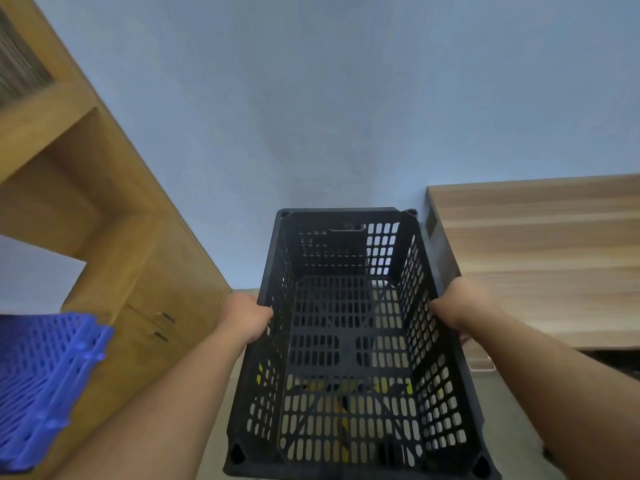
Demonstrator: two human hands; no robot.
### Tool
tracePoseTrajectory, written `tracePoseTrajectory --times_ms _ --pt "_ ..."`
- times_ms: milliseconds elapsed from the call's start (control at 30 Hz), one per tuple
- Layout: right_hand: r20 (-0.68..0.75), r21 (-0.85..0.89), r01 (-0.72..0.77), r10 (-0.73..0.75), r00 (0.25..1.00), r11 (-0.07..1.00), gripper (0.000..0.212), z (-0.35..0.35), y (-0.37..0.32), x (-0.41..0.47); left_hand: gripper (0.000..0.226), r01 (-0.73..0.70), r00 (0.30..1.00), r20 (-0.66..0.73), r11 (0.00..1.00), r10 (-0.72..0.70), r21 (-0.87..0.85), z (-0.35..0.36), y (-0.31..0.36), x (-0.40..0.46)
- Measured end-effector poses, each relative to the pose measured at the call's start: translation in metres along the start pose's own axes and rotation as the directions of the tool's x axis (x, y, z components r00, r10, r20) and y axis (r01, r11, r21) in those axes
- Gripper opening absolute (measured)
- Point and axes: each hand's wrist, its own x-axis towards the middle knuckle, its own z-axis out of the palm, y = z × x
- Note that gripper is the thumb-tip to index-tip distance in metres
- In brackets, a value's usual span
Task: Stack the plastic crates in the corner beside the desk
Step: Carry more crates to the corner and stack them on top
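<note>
A black perforated plastic crate fills the lower middle of the head view, open side up and empty. My left hand grips its left long rim and my right hand grips its right long rim. The crate sits in the gap between a wooden cabinet and a desk, its far end near the blue wall. Something yellow and black shows through the holes of its floor. A blue plastic crate lies at the lower left, blurred and partly cut off by the frame.
A tall light-wood cabinet with shelves and small handles stands on the left. A wood-grain desk top runs along the right, close to the crate's side. The blue wall closes the back. A beige floor shows beside the crate.
</note>
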Motion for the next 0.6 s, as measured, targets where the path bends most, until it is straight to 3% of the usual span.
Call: tracePoseTrajectory --times_ms 300,600 --pt "0.008 -0.018 0.048 -0.047 0.999 0.999 0.020 -0.032 -0.064 0.099 0.025 0.026 0.999 -0.044 0.996 -0.023 0.085 -0.003 0.053 0.101" --pt "0.023 0.012 0.066 -0.067 0.998 0.998 0.020 -0.045 -0.118 0.175 0.014 0.057 0.998 0.000 0.996 -0.058 0.070 -0.009 0.090 0.180"
